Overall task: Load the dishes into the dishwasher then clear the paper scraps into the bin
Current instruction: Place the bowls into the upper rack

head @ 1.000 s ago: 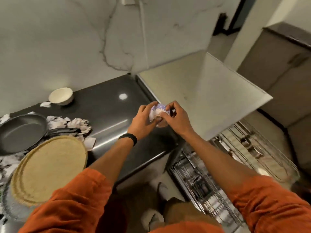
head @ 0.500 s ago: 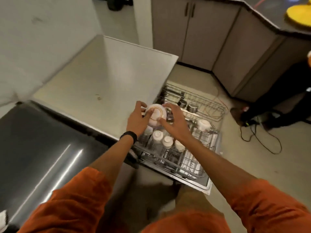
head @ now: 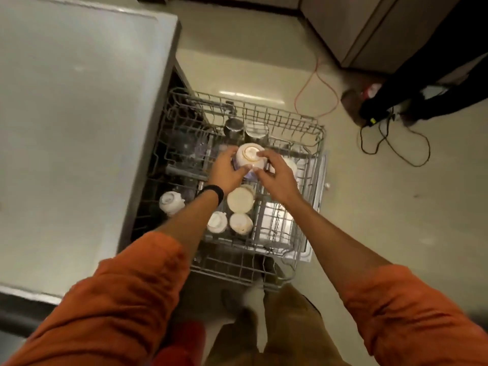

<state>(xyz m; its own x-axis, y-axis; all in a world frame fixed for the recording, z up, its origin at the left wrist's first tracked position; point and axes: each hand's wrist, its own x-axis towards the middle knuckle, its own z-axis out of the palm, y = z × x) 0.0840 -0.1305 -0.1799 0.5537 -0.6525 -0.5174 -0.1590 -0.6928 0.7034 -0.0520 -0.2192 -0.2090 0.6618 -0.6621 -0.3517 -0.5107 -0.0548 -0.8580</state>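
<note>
A small white bowl with a blue pattern point(head: 249, 158) is upside down over the pulled-out dishwasher rack point(head: 309, 128). My left hand point(head: 227, 171) grips its left side and my right hand point(head: 276, 177) grips its right side, fingers curled round the rim. Below my hands, several upturned white cups point(head: 240, 200) stand in the rack. Two metal tumblers point(head: 233, 126) stand just beyond the bowl. Whether the bowl touches the rack is hidden by my hands.
The grey counter top point(head: 79, 128) lies left of the rack. Cables point(head: 396, 146) trail over the floor at the right, beside a person's dark legs point(head: 422, 83). Grey cabinets point(head: 369, 27) stand at the back right.
I have turned from the counter to the dishwasher. The bowl, held in both hands, has been flipped upside down and lowered over the rack.
</note>
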